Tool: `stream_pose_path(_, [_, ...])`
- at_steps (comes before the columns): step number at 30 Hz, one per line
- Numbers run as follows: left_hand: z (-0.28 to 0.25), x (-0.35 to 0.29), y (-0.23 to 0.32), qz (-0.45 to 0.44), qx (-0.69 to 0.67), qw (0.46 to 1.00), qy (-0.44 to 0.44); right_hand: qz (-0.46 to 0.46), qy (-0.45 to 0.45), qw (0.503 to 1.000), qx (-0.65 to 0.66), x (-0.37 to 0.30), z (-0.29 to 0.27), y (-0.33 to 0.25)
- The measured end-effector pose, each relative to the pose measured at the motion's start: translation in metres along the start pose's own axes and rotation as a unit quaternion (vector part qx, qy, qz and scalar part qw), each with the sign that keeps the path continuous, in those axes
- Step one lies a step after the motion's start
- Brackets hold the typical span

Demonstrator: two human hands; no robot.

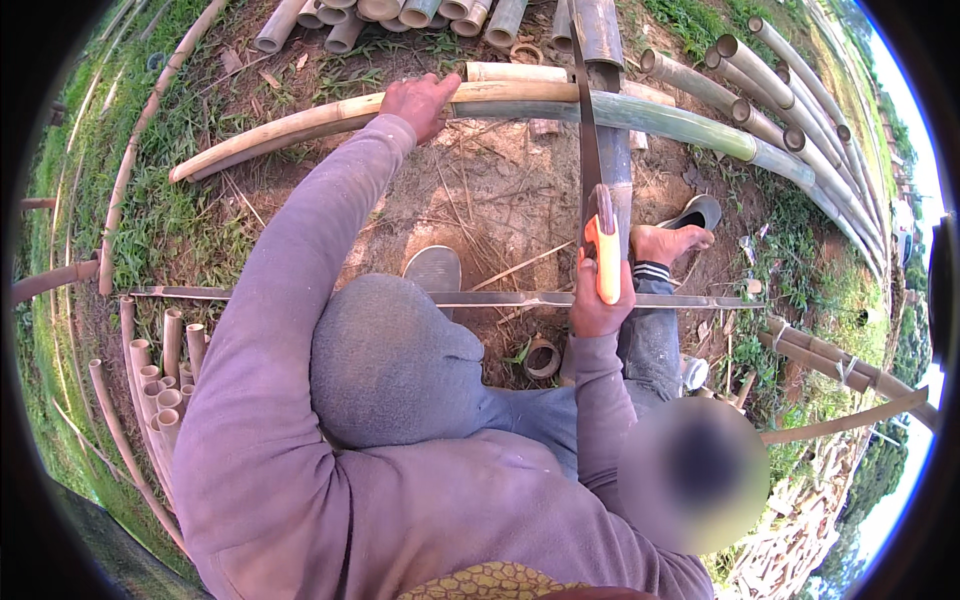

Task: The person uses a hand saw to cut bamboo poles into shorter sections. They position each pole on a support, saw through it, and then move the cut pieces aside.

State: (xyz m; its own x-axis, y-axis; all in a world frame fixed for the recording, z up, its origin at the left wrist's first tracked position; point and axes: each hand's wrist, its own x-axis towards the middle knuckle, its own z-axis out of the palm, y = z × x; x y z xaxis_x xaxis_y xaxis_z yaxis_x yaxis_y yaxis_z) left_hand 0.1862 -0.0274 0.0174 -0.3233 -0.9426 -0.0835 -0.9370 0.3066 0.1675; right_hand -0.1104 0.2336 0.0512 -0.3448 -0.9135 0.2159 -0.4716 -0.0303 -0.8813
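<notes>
My right hand [601,302] is closed round the orange and brown handle of a handsaw [590,150]. The saw's long dark blade points away from me and crosses a long bamboo pole [520,92], pale on the left and greenish on the right. Farther left, my left hand [420,105] grips this pole from above. Beneath the blade a thick grey bamboo post [619,170] runs away from me, with the pole lying across it. Whether the blade has cut into the pole, I cannot tell. A short pale bamboo piece [515,72] lies just beyond the pole.
Cut bamboo tubes [420,12] are piled at the far side. Long poles [770,85] lie at the far right, and upright tubes [165,395] stand at the near left. A thin bamboo strip [490,299] crosses before my knees. One bare foot [668,243] rests beside the post.
</notes>
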Motion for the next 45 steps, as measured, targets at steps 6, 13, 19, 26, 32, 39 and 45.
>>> stream_pose_path(6, [0.033, -0.018, -0.037, 0.127, -0.06, 0.962, 0.236, -0.028, 0.022, 0.999, 0.036, 0.056, 0.026, -0.005])
stream_pose_path(13, [0.052, -0.155, -0.047, 0.193, -0.045, 0.978, -0.057, 0.0, 0.043, 0.994, 0.097, 0.051, 0.029, 0.008])
stream_pose_path(19, [-0.015, -0.116, -0.046, 0.224, -0.048, 0.973, 0.015, -0.063, 0.047, 0.994, 0.076, 0.049, 0.03, 0.006])
stream_pose_path(26, [-0.037, 0.008, 0.017, 0.117, 0.083, 0.99, 0.018, -0.027, 0.033, 0.996, 0.084, 0.054, 0.03, -0.01])
stream_pose_path(32, [-0.003, 0.04, 0.049, 0.063, -0.028, 0.997, -0.032, 0.021, 0.008, 0.996, 0.085, 0.046, 0.019, -0.027])
stream_pose_path(39, [-0.014, 0.026, 0.059, 0.025, -0.015, 0.998, -0.048, 0.016, -0.014, 0.998, 0.067, 0.038, 0.01, -0.027])
stream_pose_path(45, [-0.005, 0.038, 0.058, 0.006, -0.073, 0.996, -0.05, 0.026, 0.013, 0.995, 0.097, 0.051, 0.018, -0.039])
